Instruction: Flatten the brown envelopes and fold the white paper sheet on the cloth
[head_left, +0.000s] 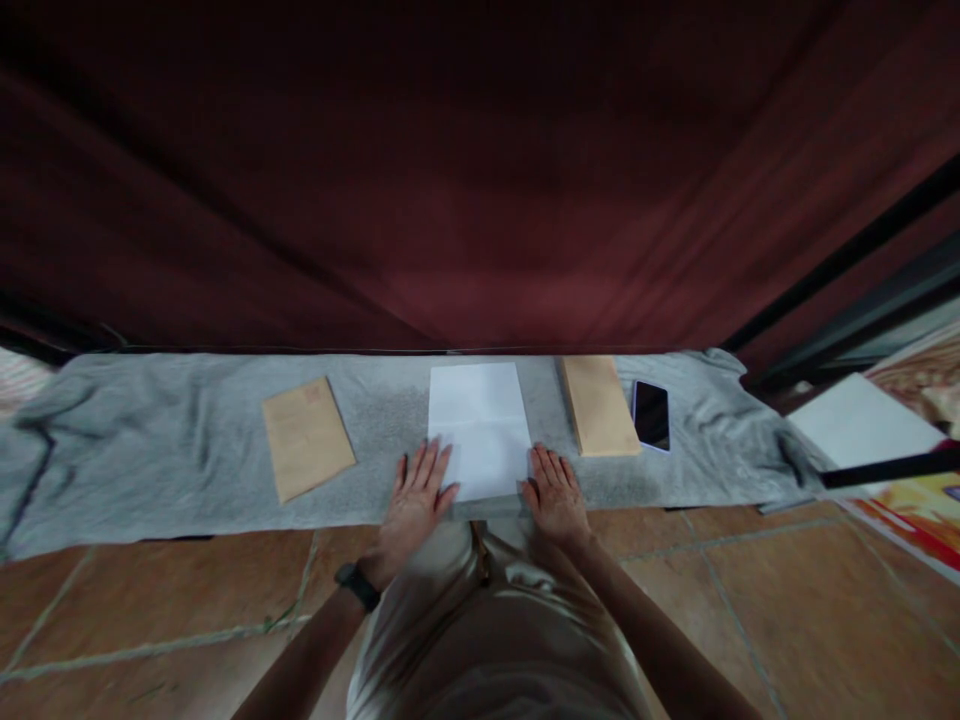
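Surface: wrinkled grey fabric cloth (150, 450) spread in a long strip at the foot of a dark red hanging curtain (480, 200). Terracotta tiled floor (150, 600) on my near side of it.

White rectangular paper sheet (480, 425) lies flat at the cloth's centre. My left hand (415, 500) is open, palm down, fingers on the sheet's near left corner. My right hand (556, 492) is open and flat, at the near right corner. Neither grips anything.

Left of the sheet, apart: tan paper envelope (307, 437), slightly turned. Right: tan envelope stack (600, 405), with a black glass-faced smartphone (651, 415) just beside it. Far right, off the cloth: white flat board (862, 420).
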